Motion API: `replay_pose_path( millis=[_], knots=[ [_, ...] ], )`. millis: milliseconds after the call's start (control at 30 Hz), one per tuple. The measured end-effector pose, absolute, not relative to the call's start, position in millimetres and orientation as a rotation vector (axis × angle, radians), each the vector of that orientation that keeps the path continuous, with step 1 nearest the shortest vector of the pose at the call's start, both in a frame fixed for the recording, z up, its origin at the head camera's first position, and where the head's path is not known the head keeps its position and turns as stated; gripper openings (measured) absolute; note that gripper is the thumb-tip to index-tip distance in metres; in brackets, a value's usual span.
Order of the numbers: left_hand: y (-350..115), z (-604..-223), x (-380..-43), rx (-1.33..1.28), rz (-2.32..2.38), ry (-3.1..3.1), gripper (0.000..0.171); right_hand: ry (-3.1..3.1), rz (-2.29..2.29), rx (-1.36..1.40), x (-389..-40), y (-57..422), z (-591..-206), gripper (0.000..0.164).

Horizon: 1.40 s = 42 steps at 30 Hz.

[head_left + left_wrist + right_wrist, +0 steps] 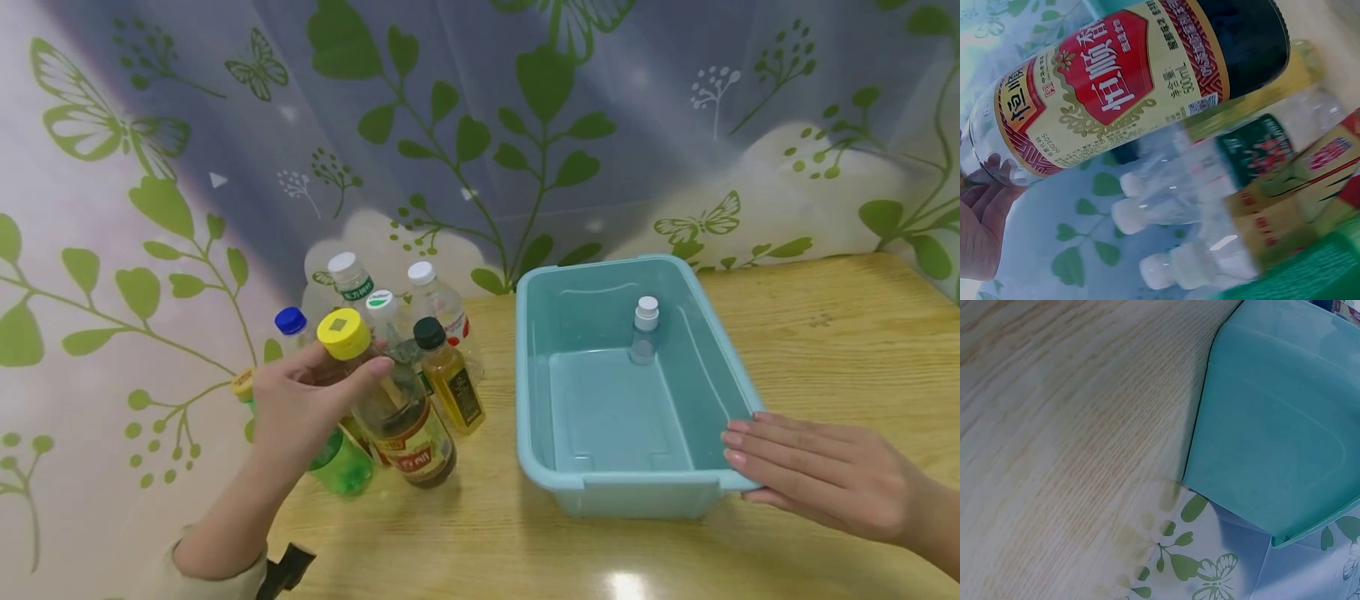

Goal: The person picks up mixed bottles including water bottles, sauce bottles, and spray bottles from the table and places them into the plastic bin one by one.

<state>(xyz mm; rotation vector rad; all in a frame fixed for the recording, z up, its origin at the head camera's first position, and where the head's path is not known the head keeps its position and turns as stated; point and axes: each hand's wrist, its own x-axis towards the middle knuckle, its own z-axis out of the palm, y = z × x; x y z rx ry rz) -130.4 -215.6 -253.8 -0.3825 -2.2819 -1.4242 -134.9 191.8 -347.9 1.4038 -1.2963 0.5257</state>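
Observation:
My left hand grips a vinegar bottle by its neck, just under the yellow cap. Dark liquid fills its lower part, and a red and cream label faces the left wrist camera. Around it on the left of the table stand several other bottles, among them an oil bottle with a dark cap and a green bottle partly behind my hand. My right hand lies with straight fingers on the near right rim of a teal plastic bin. It is outside the right wrist view.
Inside the bin a small clear bottle with a white cap stands near the right wall. Clear white-capped bottles and a blue-capped one are at the back left. A patterned curtain hangs behind the wooden table.

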Motion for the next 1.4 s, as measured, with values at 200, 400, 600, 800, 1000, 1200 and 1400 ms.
replay_pose_path(
  millis=[200, 400, 600, 800, 1000, 1200, 1400],
  knots=[
    [-211, -230, -126, -0.448, -1.436, -2.250, 0.025, -1.304, 0.525, 1.404, -134, 193, -349, 0.028],
    [-202, -206, -124, -0.543, -1.592, -2.106, 0.025, -1.300, 0.529, 1.404, -134, 193, -350, 0.029],
    [-190, -186, -127, -0.547, -1.603, -2.116, 0.027, -1.296, 0.540, 1.401, -134, 192, -349, 0.029],
    [-180, -174, -135, -0.604, -1.552, -2.171, 0.026, -1.330, 0.546, 1.395, -132, 193, -352, 0.030],
    [-164, -160, -143, -0.631, -1.477, -2.193, 0.021, -1.341, 0.522, 1.393, -133, 194, -353, 0.030],
    [-144, -147, -150, -0.609, -1.423, -2.271, 0.022, -1.343, 0.499, 1.403, -135, 195, -352, 0.031],
    [-121, -141, -160, -0.634, -1.417, -2.339, 0.021, -1.343, 0.501, 1.397, -135, 197, -353, 0.031]
  ],
)
